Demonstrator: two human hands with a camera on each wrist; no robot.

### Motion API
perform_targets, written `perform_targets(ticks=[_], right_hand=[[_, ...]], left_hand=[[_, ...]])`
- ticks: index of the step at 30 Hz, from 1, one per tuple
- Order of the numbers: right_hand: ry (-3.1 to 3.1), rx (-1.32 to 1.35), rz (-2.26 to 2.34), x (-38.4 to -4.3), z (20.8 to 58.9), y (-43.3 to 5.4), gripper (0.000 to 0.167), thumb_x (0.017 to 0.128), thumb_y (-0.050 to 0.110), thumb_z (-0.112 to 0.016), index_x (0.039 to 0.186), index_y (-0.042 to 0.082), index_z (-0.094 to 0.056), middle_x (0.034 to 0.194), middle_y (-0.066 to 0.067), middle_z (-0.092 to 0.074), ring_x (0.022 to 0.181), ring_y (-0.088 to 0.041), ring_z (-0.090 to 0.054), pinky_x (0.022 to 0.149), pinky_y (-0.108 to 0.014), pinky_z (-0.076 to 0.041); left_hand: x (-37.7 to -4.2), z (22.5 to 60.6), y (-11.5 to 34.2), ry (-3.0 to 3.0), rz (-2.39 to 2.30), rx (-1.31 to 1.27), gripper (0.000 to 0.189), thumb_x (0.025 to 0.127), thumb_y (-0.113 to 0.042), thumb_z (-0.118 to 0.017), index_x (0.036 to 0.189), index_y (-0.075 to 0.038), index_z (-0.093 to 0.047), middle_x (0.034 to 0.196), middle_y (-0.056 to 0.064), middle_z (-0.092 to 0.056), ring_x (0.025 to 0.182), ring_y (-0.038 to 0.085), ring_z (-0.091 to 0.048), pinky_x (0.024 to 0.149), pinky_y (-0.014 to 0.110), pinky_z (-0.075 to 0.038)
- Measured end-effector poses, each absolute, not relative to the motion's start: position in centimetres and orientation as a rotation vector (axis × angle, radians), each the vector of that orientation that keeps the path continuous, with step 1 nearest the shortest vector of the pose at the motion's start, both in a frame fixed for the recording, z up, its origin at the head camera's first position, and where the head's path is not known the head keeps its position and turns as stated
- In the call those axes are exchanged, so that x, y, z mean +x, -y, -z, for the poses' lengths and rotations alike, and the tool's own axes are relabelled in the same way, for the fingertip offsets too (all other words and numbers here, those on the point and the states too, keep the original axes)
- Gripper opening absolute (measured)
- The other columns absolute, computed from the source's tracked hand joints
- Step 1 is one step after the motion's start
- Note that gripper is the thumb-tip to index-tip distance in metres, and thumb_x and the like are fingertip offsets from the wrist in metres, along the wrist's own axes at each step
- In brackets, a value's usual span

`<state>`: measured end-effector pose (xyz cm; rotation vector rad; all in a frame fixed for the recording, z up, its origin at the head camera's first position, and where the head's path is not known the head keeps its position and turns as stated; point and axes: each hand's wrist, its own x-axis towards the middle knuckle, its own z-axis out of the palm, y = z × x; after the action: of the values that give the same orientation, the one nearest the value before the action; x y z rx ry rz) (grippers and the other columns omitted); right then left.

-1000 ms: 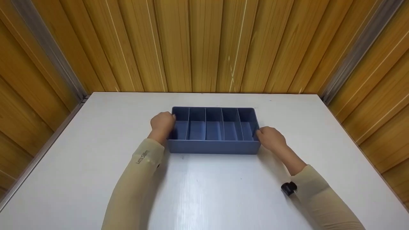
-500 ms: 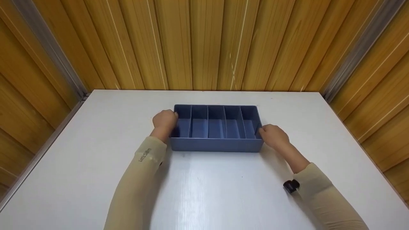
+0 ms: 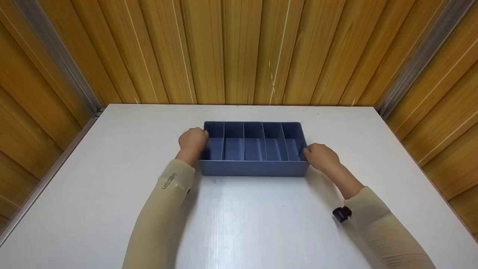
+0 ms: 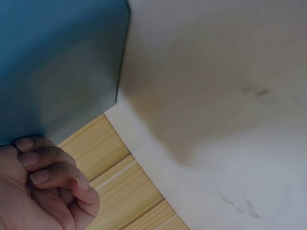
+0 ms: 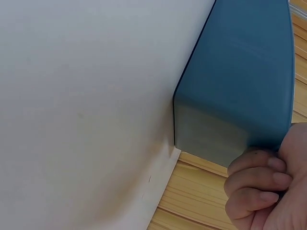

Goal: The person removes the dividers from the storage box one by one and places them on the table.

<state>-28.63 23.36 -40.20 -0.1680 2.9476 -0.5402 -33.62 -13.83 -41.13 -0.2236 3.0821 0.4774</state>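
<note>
A blue divided tray (image 3: 254, 168) sits on the white table, its thin upright walls parting it into several bare compartments side by side. My left hand (image 3: 193, 139) grips its left end wall, the thumb over the rim and the fingers curled outside. At the opposite end my right hand (image 3: 322, 156) pinches the right rim in the same way. In the left wrist view, curled fingers (image 4: 57, 167) press against the outer wall of the tray (image 4: 62, 72). The right wrist view has folded fingers (image 5: 254, 179) at the top edge of the tray (image 5: 235, 72).
The white table (image 3: 246, 224) reaches back to a wood-patterned panel wall (image 3: 239, 52), with similar panels on both sides. Grey metal posts (image 3: 59, 56) stand at the corners. A small black device (image 3: 342, 214) is fixed at the right sleeve's cuff.
Both hands keep their grip on the tray, which appears slightly farther right and higher in the head view than a second ago. The camera has also shifted a little.
</note>
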Motion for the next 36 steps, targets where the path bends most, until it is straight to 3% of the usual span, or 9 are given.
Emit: perform_targets(ticks=[9, 17, 25, 30, 36], right_hand=[[-2.921, -0.195, 0.477, -28.9, 39.7, -23.6, 0.042, 0.105, 0.021, -0.038, 0.097, -0.006, -0.069, 0.085, -0.016, -0.066, 0.080, -0.028, -0.058, 0.073, -0.042, -0.048], [-2.888, -0.250, 0.446, -29.2, 38.9, -23.9, 0.033, 0.103, 0.022, -0.044, 0.082, 0.002, -0.062, 0.073, -0.005, -0.056, 0.070, -0.020, -0.051, 0.061, -0.030, -0.038], [-2.929, -0.233, 0.403, -29.3, 37.4, -23.5, 0.042, 0.105, 0.029, -0.046, 0.103, -0.007, -0.067, 0.082, -0.015, -0.067, 0.072, -0.024, -0.059, 0.060, -0.033, -0.043], [-2.990, -0.292, 0.461, -29.6, 36.8, -22.1, 0.034, 0.105, 0.026, -0.048, 0.091, -0.001, -0.063, 0.072, -0.006, -0.057, 0.066, -0.020, -0.052, 0.057, -0.029, -0.037], [-2.972, -0.399, 0.503, -30.8, 37.5, -20.0, 0.029, 0.103, 0.021, -0.052, 0.081, 0.005, -0.056, 0.068, -0.001, -0.048, 0.063, -0.016, -0.046, 0.059, -0.029, -0.035]], left_hand=[[-33.7, 40.9, 13.9, -3.059, -0.508, -0.215, 0.045, 0.107, -0.034, -0.044, 0.109, 0.000, -0.073, 0.114, 0.018, -0.076, 0.100, 0.031, -0.073, 0.089, 0.049, -0.059], [-33.7, 40.6, 14.3, -3.076, -0.484, -0.182, 0.053, 0.108, -0.040, -0.039, 0.107, 0.001, -0.073, 0.113, 0.019, -0.076, 0.099, 0.032, -0.073, 0.087, 0.049, -0.059], [-33.4, 40.3, 15.2, -3.031, -0.615, -0.117, 0.048, 0.107, -0.038, -0.043, 0.103, -0.001, -0.074, 0.101, 0.014, -0.075, 0.084, 0.024, -0.061, 0.085, 0.046, -0.057], [-32.9, 39.6, 15.5, -3.030, -0.601, -0.060, 0.044, 0.106, -0.036, -0.046, 0.099, -0.001, -0.073, 0.091, 0.010, -0.069, 0.080, 0.022, -0.057, 0.081, 0.044, -0.055], [-32.4, 39.4, 15.2, -3.030, -0.531, -0.016, 0.041, 0.105, -0.034, -0.049, 0.100, -0.002, -0.073, 0.100, 0.014, -0.075, 0.082, 0.022, -0.058, 0.084, 0.046, -0.057]])
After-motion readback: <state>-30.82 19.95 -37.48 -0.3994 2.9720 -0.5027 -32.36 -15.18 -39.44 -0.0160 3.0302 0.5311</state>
